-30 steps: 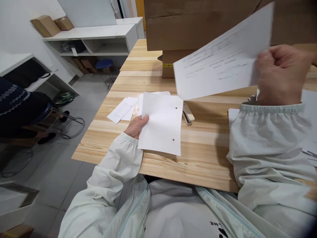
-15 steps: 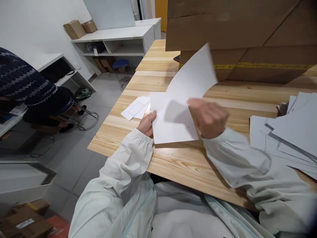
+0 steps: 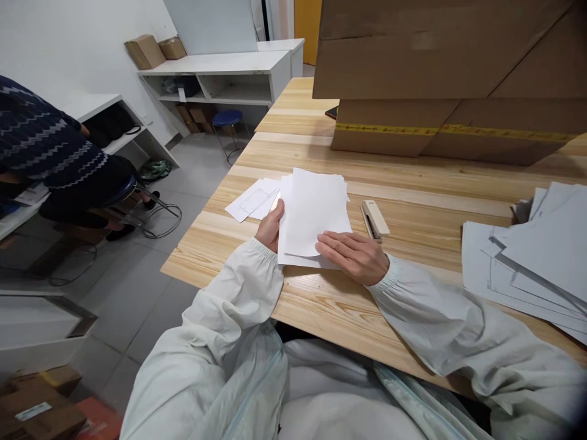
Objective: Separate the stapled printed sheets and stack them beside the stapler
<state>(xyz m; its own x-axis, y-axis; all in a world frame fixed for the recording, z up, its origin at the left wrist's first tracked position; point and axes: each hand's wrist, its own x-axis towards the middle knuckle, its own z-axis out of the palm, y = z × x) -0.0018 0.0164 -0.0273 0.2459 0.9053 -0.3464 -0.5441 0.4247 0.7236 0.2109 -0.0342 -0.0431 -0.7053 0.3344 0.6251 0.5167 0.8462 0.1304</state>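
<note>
The sheet formerly raised by the right hand (image 3: 355,256) now lies on the paper stack (image 3: 314,214) on the desk (image 3: 413,195). Right hand flat, fingers extended, pressing the stack's near edge; left hand (image 3: 270,225) curled around its left edge. Stapler (image 3: 375,218) just beside.

Room has white walls (image 3: 68,36) and a grey tiled floor (image 3: 151,293); light is even and diffuse, source out of frame. Light pine table (image 3: 413,183) runs toward the far wall, with white open shelving (image 3: 220,76) at back left holding two small cartons (image 3: 153,50) on top, a blue stool (image 3: 229,119) in front of it, and a second white shelf unit (image 3: 101,116) along the left wall. A yellow door (image 3: 308,24) shows at the back, more cartons (image 3: 41,403) sit on the floor at lower left, and a person in a dark patterned sweater (image 3: 41,146) sits on a stool at left.
</note>
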